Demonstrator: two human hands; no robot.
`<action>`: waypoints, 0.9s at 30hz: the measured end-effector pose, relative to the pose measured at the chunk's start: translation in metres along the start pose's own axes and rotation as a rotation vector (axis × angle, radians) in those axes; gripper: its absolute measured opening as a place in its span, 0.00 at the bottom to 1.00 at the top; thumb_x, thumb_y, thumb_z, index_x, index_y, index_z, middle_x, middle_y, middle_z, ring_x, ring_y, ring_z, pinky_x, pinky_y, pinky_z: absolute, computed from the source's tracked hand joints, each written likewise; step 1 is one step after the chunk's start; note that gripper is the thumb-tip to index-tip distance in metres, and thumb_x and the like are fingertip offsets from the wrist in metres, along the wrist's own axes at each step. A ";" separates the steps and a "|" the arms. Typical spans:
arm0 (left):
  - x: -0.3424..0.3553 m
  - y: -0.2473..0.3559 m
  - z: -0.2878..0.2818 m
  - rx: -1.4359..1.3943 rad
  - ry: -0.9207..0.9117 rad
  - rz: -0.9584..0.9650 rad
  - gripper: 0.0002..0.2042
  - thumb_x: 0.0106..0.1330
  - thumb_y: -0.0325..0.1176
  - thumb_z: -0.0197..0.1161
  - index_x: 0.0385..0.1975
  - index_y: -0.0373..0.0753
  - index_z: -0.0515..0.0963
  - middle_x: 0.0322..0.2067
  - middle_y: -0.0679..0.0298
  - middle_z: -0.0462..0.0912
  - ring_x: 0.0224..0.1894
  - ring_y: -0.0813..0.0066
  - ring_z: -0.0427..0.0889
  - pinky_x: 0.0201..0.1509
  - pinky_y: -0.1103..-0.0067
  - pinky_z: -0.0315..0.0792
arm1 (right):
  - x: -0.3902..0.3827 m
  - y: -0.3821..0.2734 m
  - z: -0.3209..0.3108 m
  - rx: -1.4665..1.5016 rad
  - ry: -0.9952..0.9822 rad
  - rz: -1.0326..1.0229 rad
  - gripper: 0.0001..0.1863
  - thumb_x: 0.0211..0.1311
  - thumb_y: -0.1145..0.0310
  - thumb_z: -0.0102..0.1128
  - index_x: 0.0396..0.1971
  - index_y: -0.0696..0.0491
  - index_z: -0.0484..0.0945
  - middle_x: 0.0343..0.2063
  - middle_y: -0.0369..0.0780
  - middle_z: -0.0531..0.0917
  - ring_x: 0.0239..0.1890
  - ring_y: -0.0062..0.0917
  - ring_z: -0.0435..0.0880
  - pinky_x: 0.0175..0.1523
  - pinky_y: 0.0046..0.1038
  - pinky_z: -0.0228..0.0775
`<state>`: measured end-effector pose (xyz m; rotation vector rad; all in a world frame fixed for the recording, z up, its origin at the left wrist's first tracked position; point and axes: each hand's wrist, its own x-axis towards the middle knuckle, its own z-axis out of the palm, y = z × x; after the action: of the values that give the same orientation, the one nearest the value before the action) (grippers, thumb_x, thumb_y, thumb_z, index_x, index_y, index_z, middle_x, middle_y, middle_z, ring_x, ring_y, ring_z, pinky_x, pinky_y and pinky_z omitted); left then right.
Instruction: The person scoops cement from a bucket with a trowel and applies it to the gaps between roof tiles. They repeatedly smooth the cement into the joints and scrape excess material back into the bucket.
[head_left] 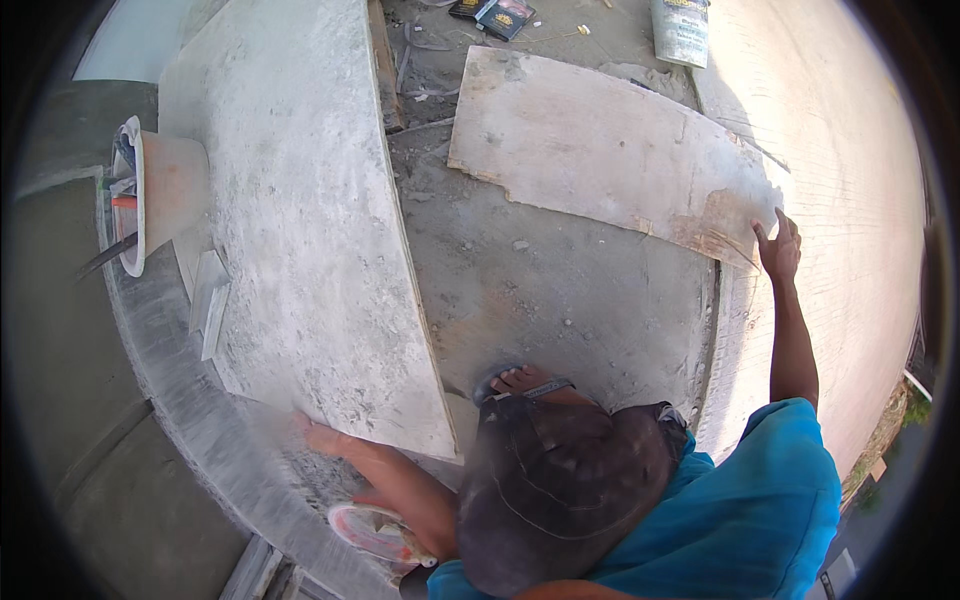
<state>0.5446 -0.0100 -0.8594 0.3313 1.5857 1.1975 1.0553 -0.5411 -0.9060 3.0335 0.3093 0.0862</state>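
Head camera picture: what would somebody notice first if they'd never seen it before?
A big dusty grey slab fills the left middle, with the left hand on its lower edge. The right hand touches the corner of a worn board lying on the ground. A bucket of tools sits far left.

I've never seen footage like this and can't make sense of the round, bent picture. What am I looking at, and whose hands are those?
There is no machine here, only a person at work. A wide-lens camera worn on the head looks down, which bends straight edges. The dark cap and blue shirt belong to the wearer. The left hand, blurred by dust, rests on the edge of a big grey slab. The right hand, fingers spread, reaches the corner of a worn board lying on the dusty ground. It holds nothing. A white bucket with tools stands to the left.
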 end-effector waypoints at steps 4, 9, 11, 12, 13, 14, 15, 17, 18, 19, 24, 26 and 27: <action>-0.039 -0.043 0.054 -0.078 -0.013 -0.007 0.30 0.76 0.50 0.45 0.67 0.30 0.65 0.65 0.49 0.69 0.63 0.52 0.72 0.68 0.62 0.68 | -0.028 -0.098 -0.041 0.247 0.094 -0.475 0.38 0.49 0.64 0.75 0.64 0.46 0.70 0.63 0.44 0.70 0.64 0.43 0.69 0.65 0.44 0.64; 0.014 -0.094 0.035 -0.061 0.083 0.074 0.31 0.76 0.50 0.47 0.65 0.28 0.65 0.63 0.49 0.70 0.62 0.53 0.73 0.67 0.65 0.68 | -0.076 -0.160 -0.028 0.587 -0.034 -0.230 0.28 0.59 0.71 0.70 0.58 0.54 0.70 0.56 0.47 0.71 0.58 0.39 0.71 0.58 0.38 0.70; 0.034 -0.107 0.023 0.058 0.080 0.169 0.30 0.76 0.49 0.47 0.65 0.26 0.65 0.63 0.48 0.70 0.60 0.53 0.74 0.66 0.65 0.69 | -0.101 -0.147 0.006 0.906 -0.327 0.311 0.24 0.65 0.63 0.66 0.57 0.54 0.70 0.48 0.41 0.76 0.44 0.27 0.77 0.46 0.31 0.75; 0.043 -0.108 0.018 0.153 0.094 0.245 0.30 0.76 0.48 0.47 0.65 0.26 0.65 0.62 0.47 0.70 0.60 0.53 0.74 0.65 0.66 0.69 | -0.103 -0.159 -0.010 1.222 -0.564 0.583 0.29 0.66 0.58 0.65 0.61 0.52 0.66 0.47 0.40 0.77 0.42 0.26 0.78 0.46 0.32 0.76; 0.048 -0.115 0.011 0.327 0.128 0.332 0.29 0.77 0.47 0.47 0.65 0.25 0.64 0.62 0.46 0.70 0.59 0.53 0.74 0.65 0.66 0.69 | -0.105 -0.151 0.000 1.383 -0.690 0.668 0.32 0.65 0.55 0.65 0.64 0.51 0.64 0.49 0.41 0.77 0.44 0.27 0.79 0.48 0.33 0.76; 0.051 -0.121 0.009 0.497 0.159 0.406 0.29 0.77 0.45 0.47 0.65 0.25 0.63 0.63 0.46 0.70 0.59 0.54 0.74 0.65 0.67 0.69 | -0.103 -0.144 0.014 1.536 -0.816 0.753 0.35 0.65 0.53 0.66 0.66 0.51 0.61 0.52 0.42 0.77 0.47 0.28 0.80 0.50 0.33 0.76; 0.053 -0.124 0.008 0.404 0.141 0.403 0.28 0.77 0.44 0.48 0.66 0.25 0.63 0.62 0.46 0.70 0.58 0.55 0.74 0.64 0.68 0.69 | -0.095 -0.148 0.023 1.593 -0.793 0.842 0.38 0.64 0.52 0.66 0.68 0.51 0.59 0.54 0.43 0.76 0.49 0.29 0.80 0.52 0.34 0.76; 0.054 -0.128 0.013 0.236 0.093 0.391 0.27 0.77 0.40 0.49 0.67 0.25 0.62 0.61 0.45 0.71 0.58 0.57 0.74 0.63 0.70 0.68 | -0.079 -0.148 0.032 1.691 -0.726 1.046 0.43 0.63 0.49 0.66 0.71 0.50 0.54 0.58 0.44 0.75 0.54 0.31 0.80 0.55 0.36 0.75; 0.054 -0.131 0.016 0.161 0.057 0.373 0.26 0.77 0.38 0.51 0.67 0.25 0.61 0.61 0.46 0.72 0.58 0.57 0.75 0.62 0.70 0.68 | -0.074 -0.148 0.037 1.726 -0.740 1.089 0.48 0.62 0.50 0.67 0.73 0.50 0.50 0.62 0.45 0.72 0.57 0.32 0.80 0.57 0.37 0.77; 0.053 -0.132 0.017 0.089 0.039 0.355 0.26 0.76 0.36 0.52 0.67 0.25 0.61 0.60 0.46 0.72 0.57 0.58 0.75 0.62 0.70 0.69 | -0.070 -0.147 0.041 1.740 -0.733 1.076 0.48 0.61 0.51 0.68 0.73 0.50 0.50 0.62 0.45 0.72 0.57 0.32 0.80 0.56 0.36 0.77; 0.011 -0.080 0.023 0.440 0.045 0.165 0.27 0.71 0.31 0.61 0.68 0.33 0.65 0.60 0.48 0.71 0.54 0.61 0.74 0.62 0.70 0.67 | -0.053 -0.151 0.049 1.862 -0.648 1.297 0.37 0.65 0.58 0.63 0.69 0.53 0.57 0.62 0.44 0.70 0.62 0.30 0.73 0.60 0.31 0.74; 0.008 -0.083 0.005 0.790 0.227 0.545 0.23 0.69 0.32 0.62 0.65 0.40 0.71 0.55 0.48 0.74 0.52 0.63 0.75 0.63 0.70 0.64 | -0.061 -0.185 -0.003 1.881 -0.541 1.461 0.31 0.69 0.61 0.59 0.67 0.54 0.60 0.60 0.43 0.71 0.62 0.27 0.72 0.60 0.32 0.74; 0.006 -0.083 0.000 0.980 0.303 0.725 0.22 0.69 0.33 0.63 0.63 0.44 0.74 0.52 0.49 0.76 0.51 0.64 0.75 0.64 0.70 0.63 | -0.059 -0.175 0.006 1.909 -0.548 1.350 0.31 0.68 0.61 0.60 0.66 0.56 0.61 0.59 0.43 0.71 0.60 0.27 0.73 0.59 0.31 0.74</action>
<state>0.5713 -0.0433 -0.9308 1.5090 2.3520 0.8920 0.9629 -0.3826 -0.9311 3.0502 -3.1891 -1.7011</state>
